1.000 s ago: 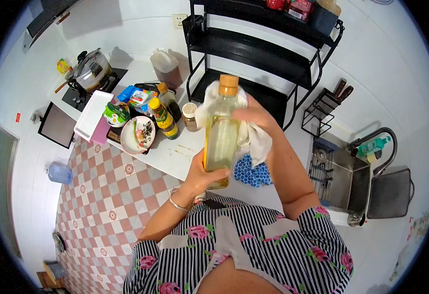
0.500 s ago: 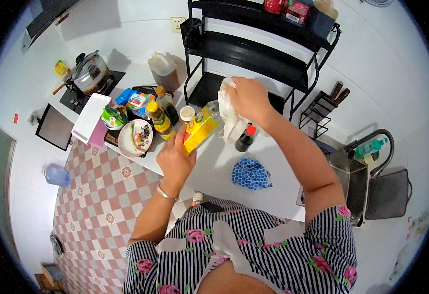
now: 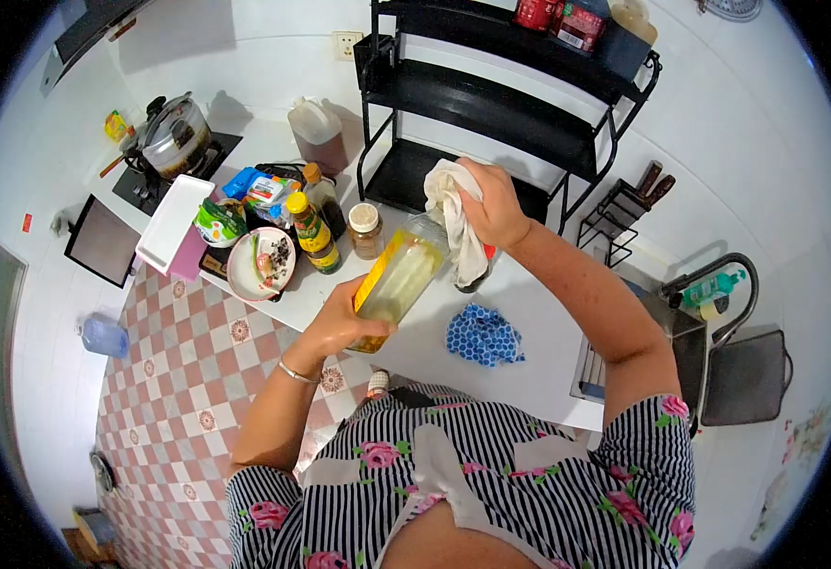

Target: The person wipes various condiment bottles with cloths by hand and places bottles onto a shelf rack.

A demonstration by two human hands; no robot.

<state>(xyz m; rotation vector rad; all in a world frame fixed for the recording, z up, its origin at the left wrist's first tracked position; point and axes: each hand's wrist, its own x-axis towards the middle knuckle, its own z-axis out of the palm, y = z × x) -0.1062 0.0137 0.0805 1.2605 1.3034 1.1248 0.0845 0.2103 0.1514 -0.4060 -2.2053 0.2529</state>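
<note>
My left hand (image 3: pixel 340 321) is closed round the base of a clear bottle of yellow oil (image 3: pixel 401 275), which is tilted with its top toward the upper right. My right hand (image 3: pixel 499 204) grips a white cloth (image 3: pixel 453 213) wrapped over the neck end, so the cap is hidden. Behind the cloth a small dark bottle is mostly covered. A blue patterned cloth (image 3: pixel 484 335) lies crumpled on the white counter (image 3: pixel 425 356). Left of the oil bottle stand a white-lidded jar (image 3: pixel 366 230) and a yellow-capped bottle (image 3: pixel 312 233).
A black rack (image 3: pixel 491 114) stands at the back. To the left are a bowl (image 3: pixel 261 265), a white-lidded box (image 3: pixel 176 223), a jug (image 3: pixel 318 136) and a pot (image 3: pixel 176 137) on the stove. At the right are a knife holder (image 3: pixel 615 218) and the sink (image 3: pixel 676 351).
The oil bottle has gone from upright to tilted, lower and leftward, and has turned in my left hand. The cloth in my right hand has moved from its body to its neck end.
</note>
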